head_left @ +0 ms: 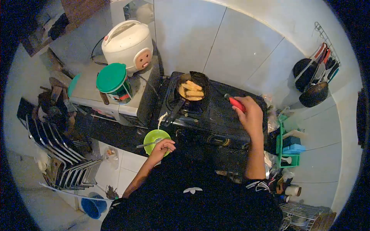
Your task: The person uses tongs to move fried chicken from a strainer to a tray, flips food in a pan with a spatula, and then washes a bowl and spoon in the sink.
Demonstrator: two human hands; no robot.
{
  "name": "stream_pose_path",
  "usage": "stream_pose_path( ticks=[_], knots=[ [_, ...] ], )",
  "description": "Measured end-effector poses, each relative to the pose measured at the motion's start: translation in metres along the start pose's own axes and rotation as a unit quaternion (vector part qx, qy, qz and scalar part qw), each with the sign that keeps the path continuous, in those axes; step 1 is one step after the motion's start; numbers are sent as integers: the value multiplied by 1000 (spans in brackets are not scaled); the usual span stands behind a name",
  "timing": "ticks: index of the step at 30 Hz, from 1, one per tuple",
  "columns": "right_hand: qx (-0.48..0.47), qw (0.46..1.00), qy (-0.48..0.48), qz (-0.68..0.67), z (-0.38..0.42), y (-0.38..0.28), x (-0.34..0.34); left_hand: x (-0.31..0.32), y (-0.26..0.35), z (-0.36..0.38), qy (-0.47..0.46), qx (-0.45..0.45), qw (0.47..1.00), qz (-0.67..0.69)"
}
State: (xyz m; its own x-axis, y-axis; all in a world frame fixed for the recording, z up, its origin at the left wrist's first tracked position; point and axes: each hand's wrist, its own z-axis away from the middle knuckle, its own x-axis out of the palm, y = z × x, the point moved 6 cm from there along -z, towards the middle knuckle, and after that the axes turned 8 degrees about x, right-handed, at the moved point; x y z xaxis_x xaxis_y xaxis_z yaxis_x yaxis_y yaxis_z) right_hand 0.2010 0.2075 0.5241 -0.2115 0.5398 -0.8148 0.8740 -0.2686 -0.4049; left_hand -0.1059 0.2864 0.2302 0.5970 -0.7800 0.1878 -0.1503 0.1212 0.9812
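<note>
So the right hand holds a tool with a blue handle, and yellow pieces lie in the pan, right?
Not quite: in the head view, the handle in the right hand is red, not blue. Yellow pieces do lie in the pan.

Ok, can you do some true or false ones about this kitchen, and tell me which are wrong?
1. The right hand grips a utensil with a red handle. True.
2. Golden, stick-shaped food pieces lie in the round black frying pan. True.
3. The left hand is inside the frying pan. False: the left hand is at the round, bright green bowl.
4. The rounded white rice cooker has its lid wide open. False: the rice cooker's lid is closed.
5. A thin metal handle sticks out over the green bowl's rim. True.
</note>
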Motion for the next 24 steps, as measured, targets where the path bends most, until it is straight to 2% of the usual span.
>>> stream_pose_path(
  ticks=[2, 6, 8, 9, 11, 15, 20, 24],
  knots=[
    [-37, 999, 1, 31, -1, -1, -1, 0, -2, -2, -4, 20, 1000, 7],
    [-18, 998, -13, 61, 1, -8, 1, -3, -6, -4, 1, 9, 1000, -1],
    [-27, 997, -6, 71, 3, -9, 4, -2, 4, -4, -7, 72, 997, -41],
    [-29, 997, -7, 72, 4, -12, 3, -3, 4, -4, -5, 73, 997, -40],
    [-3, 996, -31, 84, 4, -15, 5, -4, -3, -4, -3, 38, 999, 5],
    [-24, 993, -26, 111, 6, -21, 12, -6, -7, -3, -1, 23, 1000, 9],
    [-53, 984, 9, 170, 18, -31, 25, -4, 8, -1, 27, 0, 1000, -6],
    [-40, 983, 16, 180, 28, -25, 32, -7, 3, -1, 29, -14, 999, -9]
  ],
)
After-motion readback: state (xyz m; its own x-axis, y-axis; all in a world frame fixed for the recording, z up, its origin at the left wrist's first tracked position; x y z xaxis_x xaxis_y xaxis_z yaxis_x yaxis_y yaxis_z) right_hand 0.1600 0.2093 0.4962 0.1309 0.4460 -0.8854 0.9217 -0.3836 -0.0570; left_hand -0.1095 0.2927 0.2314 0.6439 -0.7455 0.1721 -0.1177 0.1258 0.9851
